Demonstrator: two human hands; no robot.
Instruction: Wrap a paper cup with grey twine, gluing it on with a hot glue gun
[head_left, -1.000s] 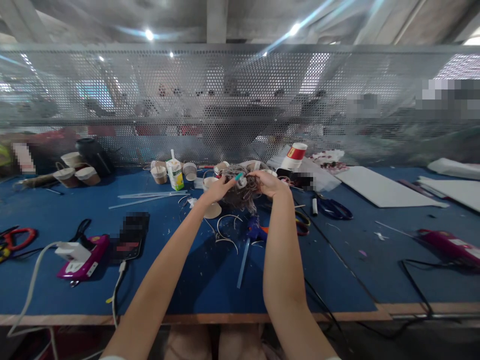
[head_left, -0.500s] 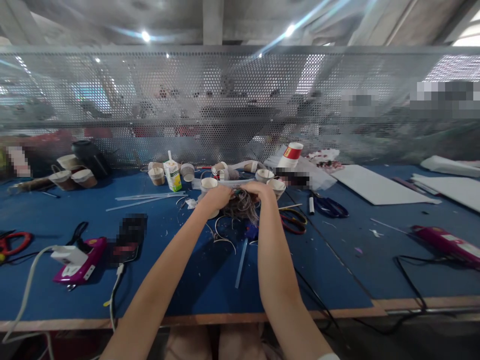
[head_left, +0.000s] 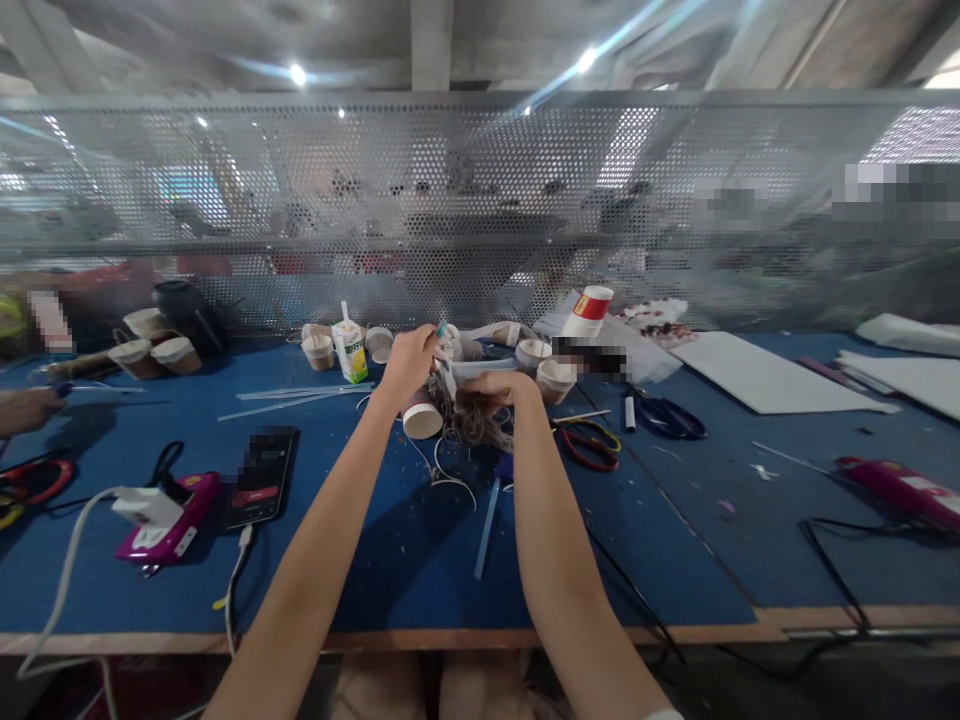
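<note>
My left hand (head_left: 411, 362) is raised a little above the table, its fingers pinched on a thin item with a teal tip (head_left: 442, 329). What that item is cannot be made out. My right hand (head_left: 496, 388) is closed around a bundle of grey-brown strands (head_left: 477, 422), with its fingertips partly hidden. A whitish strip (head_left: 448, 378) runs between the two hands. Below my left hand, a paper cup (head_left: 422, 420) lies tipped with its mouth facing me. Close by are loose pale strands (head_left: 454, 482) and a blue-ended clear glue stick (head_left: 489, 525).
Small cups (head_left: 556, 378) and a drink carton (head_left: 349, 350) stand toward the perforated screen (head_left: 300, 220). Scissors (head_left: 592, 445), dark-blue-handled scissors (head_left: 670, 415) and white boards (head_left: 780, 372) lie right. A phone (head_left: 262, 478) and purple power strip (head_left: 169, 520) lie left, near another person's hand (head_left: 28, 410).
My left hand has lifted up and left, away from the strands, with the teal-tipped item now showing. My right hand stays at the bundle. Another person's hand has appeared at the left edge.
</note>
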